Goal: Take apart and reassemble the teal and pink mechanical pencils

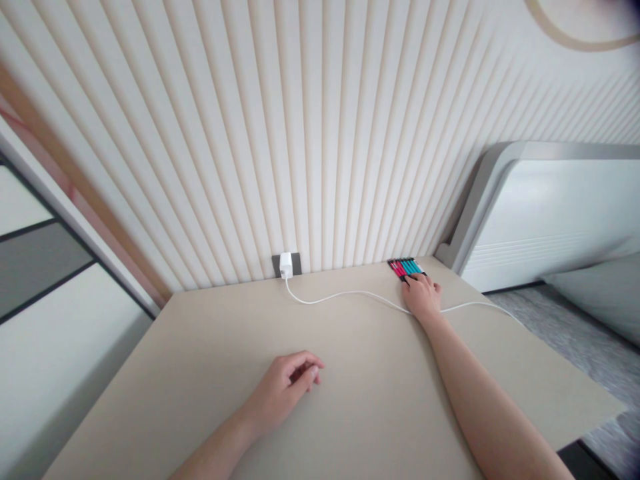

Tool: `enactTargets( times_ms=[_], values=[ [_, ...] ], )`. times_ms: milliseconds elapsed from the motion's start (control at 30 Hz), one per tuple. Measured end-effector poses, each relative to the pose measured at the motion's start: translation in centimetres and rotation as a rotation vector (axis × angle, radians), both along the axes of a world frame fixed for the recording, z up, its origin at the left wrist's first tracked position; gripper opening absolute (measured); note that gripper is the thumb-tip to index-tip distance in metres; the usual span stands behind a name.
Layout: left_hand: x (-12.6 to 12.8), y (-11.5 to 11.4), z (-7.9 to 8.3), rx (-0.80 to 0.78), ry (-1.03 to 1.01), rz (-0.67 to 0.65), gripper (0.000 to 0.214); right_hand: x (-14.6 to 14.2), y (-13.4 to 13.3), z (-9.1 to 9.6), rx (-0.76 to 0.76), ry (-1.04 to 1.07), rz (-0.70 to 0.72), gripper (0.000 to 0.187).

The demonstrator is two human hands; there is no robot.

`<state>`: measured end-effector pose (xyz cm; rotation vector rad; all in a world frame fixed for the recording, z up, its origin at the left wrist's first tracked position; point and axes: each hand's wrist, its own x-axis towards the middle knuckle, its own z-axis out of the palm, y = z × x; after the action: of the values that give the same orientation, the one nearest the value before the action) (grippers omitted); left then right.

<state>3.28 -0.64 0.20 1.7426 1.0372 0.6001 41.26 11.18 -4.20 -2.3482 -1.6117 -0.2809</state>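
Observation:
On the right, at the far edge of the tabletop, a row of pens (407, 267) with red, teal and lighter barrels and dark ends lies side by side against the wall. Over their near ends sits my right hand (423, 293), palm down, fingers bent onto them; its fingertips are partly hidden. The white cable (345, 293) passes by this hand's wrist. My left hand (287, 385) rests on the table nearer to me, left of centre. Its fingers are loosely curled with a gap to the thumb, and nothing shows in it.
A white charger plug (285, 264) sits in a dark wall socket (297, 263), its cable running right across the beige table (210, 360). Behind rises a ribbed wall (310, 133). A bed headboard (560, 207) and grey pillow (600, 290) stand right, a white-and-grey panelled cabinet (60, 347) left.

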Motion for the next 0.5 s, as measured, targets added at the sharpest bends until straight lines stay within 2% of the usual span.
enactTargets(
  times_ms=[500],
  values=[
    [0.12,-0.04,0.28,-0.005,0.021,0.004,0.026,0.30,-0.03,0.09,-0.006,0.012,0.040,0.035]
  ],
)
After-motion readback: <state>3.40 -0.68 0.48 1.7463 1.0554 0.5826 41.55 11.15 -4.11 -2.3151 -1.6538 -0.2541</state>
